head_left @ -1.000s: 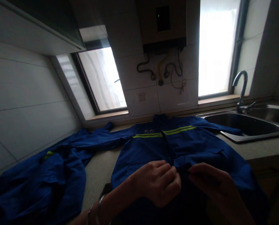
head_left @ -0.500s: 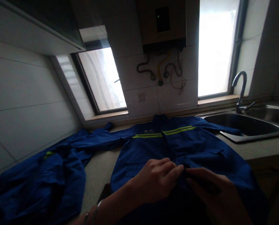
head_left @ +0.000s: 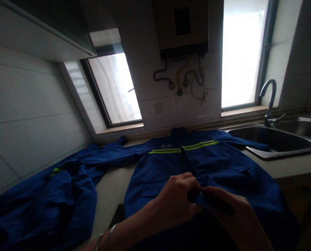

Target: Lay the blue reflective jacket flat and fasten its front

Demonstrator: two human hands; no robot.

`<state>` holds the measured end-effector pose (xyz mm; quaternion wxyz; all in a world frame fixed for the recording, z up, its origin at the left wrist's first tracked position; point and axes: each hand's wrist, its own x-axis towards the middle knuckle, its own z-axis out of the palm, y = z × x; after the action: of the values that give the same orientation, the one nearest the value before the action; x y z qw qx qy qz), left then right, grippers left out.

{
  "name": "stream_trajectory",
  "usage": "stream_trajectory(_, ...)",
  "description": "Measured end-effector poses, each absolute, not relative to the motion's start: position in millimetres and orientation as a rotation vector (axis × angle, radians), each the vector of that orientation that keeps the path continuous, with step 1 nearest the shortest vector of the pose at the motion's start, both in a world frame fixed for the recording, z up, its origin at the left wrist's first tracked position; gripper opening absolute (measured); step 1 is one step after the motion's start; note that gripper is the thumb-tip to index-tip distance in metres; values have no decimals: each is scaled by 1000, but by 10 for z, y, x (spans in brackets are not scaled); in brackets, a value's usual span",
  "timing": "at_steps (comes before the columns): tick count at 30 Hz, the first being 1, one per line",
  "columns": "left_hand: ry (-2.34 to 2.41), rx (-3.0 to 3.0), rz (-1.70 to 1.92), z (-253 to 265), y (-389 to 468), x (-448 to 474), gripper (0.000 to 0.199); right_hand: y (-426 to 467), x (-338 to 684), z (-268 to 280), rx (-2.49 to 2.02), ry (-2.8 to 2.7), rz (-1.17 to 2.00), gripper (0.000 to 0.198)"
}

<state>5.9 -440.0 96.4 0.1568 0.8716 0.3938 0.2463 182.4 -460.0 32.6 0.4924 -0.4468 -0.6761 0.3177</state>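
A blue work jacket [head_left: 155, 174] with yellow-green stripes across the chest lies front up on the counter, its collar toward the wall. My left hand [head_left: 180, 195] is closed on the jacket's front edge, below the chest. Close against it, my right hand [head_left: 231, 212] pinches the same front edge, and a fold of dark blue cloth rises between the two. A tiny bright spot shows at the right fingertips; whether it is a button or a snap I cannot tell. Shadow hides much of both hands' fingers.
Another crumpled blue garment [head_left: 48, 198] lies on the counter at the left. A steel sink [head_left: 273, 155] with a faucet [head_left: 269, 101] is at the right, and one jacket sleeve reaches its rim. A water heater [head_left: 183, 31] with hoses hangs on the tiled wall between two windows.
My left fingers have curled in and shifted slightly left. The cloth edge between my hands is turned up and shows more. The jacket stays where it lay.
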Motion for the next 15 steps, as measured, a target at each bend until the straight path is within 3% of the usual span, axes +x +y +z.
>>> stream_trajectory(6, 1073, 2454, 515, 1071, -4366, -23, 29, -4503, 1842, 269, -1058, -1555, 1066, 23)
stream_trajectory(15, 804, 2541, 415, 1034, -4199, -118, 15, -4429, 1817, 238, -939, -1513, 1320, 20)
